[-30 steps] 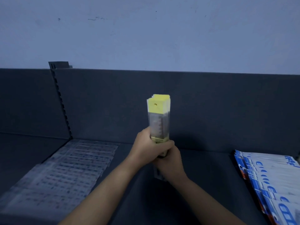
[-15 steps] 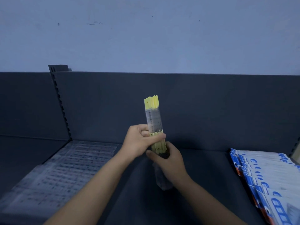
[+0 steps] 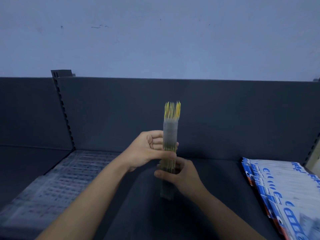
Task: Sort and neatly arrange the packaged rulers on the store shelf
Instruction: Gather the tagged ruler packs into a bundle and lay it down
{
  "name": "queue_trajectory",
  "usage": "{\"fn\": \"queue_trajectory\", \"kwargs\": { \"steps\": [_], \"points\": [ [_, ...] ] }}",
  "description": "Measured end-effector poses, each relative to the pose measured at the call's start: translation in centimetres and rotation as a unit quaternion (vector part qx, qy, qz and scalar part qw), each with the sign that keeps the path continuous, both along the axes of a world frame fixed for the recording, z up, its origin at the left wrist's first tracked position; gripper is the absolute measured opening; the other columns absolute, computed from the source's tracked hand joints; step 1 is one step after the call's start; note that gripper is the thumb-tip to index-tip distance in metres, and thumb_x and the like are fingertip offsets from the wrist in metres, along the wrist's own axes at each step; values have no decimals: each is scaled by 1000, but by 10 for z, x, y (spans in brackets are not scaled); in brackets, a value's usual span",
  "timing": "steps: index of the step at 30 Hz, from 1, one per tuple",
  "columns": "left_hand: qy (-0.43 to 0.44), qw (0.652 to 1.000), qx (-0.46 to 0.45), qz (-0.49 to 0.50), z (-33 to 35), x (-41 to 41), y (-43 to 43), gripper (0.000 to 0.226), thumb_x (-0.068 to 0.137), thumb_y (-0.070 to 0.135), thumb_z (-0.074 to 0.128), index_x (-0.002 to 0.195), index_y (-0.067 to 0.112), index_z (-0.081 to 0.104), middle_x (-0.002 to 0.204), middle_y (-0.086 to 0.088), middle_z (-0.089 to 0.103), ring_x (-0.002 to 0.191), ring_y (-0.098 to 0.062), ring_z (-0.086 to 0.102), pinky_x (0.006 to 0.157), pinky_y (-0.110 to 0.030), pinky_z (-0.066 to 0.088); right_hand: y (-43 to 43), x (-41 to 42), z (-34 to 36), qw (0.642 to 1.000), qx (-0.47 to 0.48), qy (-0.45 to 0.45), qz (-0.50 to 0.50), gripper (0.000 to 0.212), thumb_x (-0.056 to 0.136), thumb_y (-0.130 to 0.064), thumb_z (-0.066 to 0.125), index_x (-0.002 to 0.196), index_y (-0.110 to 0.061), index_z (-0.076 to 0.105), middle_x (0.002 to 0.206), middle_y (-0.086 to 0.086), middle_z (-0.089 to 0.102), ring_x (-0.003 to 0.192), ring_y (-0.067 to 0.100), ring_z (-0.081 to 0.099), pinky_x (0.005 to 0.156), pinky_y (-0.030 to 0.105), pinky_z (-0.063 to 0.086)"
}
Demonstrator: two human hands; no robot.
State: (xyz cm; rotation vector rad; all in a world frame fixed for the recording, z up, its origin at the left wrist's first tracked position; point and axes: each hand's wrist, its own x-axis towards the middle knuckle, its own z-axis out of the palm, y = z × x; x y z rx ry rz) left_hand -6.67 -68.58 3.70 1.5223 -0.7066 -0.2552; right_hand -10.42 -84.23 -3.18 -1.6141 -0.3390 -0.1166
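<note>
Face-on a second ago, the bundle of packaged rulers (image 3: 170,132) now stands edge-on over the shelf (image 3: 207,184), left hand (image 3: 150,150) and right hand (image 3: 181,175) each with a grip round it, likely squaring its edges.

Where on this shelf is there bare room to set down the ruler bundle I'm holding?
The middle of the shelf is bare, between the flat clear packs on the left and the blue-and-white packs on the right. The right end is crowded, packs overlapping.
</note>
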Motion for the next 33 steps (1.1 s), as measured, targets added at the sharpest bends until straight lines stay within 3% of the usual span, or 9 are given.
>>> {"fn": "queue_trajectory", "kwargs": {
  "steps": [6,10,17,21,24,28,30,31,33],
  "points": [
    [-22,999,41,5,0,-5,-2,45,68,-3,80,111,-4,64,106,-17,72,98,-27,69,86,-33,57,0,1,-5,1000,1,-9,-5,37,57,-18,91,88,-24,72,89,3,75,85,15,71,69,21,54],
    [-26,999,33,9,1,-5,-2,51,65,4,83,111,-4,64,106,-17,72,101,-33,68,88,-38,57,-1,3,-5,1000,-18,8,1,51,51,-23,93,96,-19,69,92,-2,74,87,11,70,69,19,53],
    [-26,999,21,14,-2,-2,-4,41,61,15,90,99,11,73,100,-15,74,99,-32,69,83,-35,58,0,4,-7,999,-45,18,13,41,56,-20,91,91,-17,70,92,0,74,88,12,70,72,20,54],
    [-34,997,14,66,-2,-4,-7,36,59,18,90,91,11,76,92,-16,74,90,-30,72,78,-34,59,-1,7,-3,997,-63,21,27,36,58,-22,90,86,-10,69,87,6,74,86,18,70,74,26,57],
    [-36,992,-6,120,-4,-4,-8,28,62,15,89,86,8,77,85,-16,75,80,-26,73,68,-26,58,-5,8,8,991,-102,31,75,33,58,-31,88,82,-15,71,87,4,74,83,14,70,72,22,54],
    [27,974,-58,219,-12,-4,-12,20,66,13,87,82,6,76,77,-13,75,71,-23,73,60,-22,55,-14,10,25,978,-127,92,138,43,57,-33,88,95,-21,70,85,-1,74,83,15,71,71,23,55],
    [78,963,-80,246,-17,-5,-16,14,66,16,87,71,9,76,70,-12,73,62,-19,69,53,-21,52,-14,10,28,976,-103,123,147,55,58,-34,89,107,-26,65,84,-9,71,82,18,71,73,32,58],
    [100,956,-86,261,-20,-5,-19,14,65,18,87,64,11,76,67,-10,72,59,-16,68,52,-20,51,-12,9,29,977,-123,124,124,62,55,-41,90,109,-29,62,88,-13,69,84,16,70,74,35,58],
    [154,936,-118,293,-27,-4,-22,16,65,19,88,61,10,75,68,-10,73,61,-17,70,53,-19,52,-8,4,30,964,-254,82,14,71,49,-56,86,108,-34,53,97,-17,63,88,4,65,71,27,55]
  ]
}}
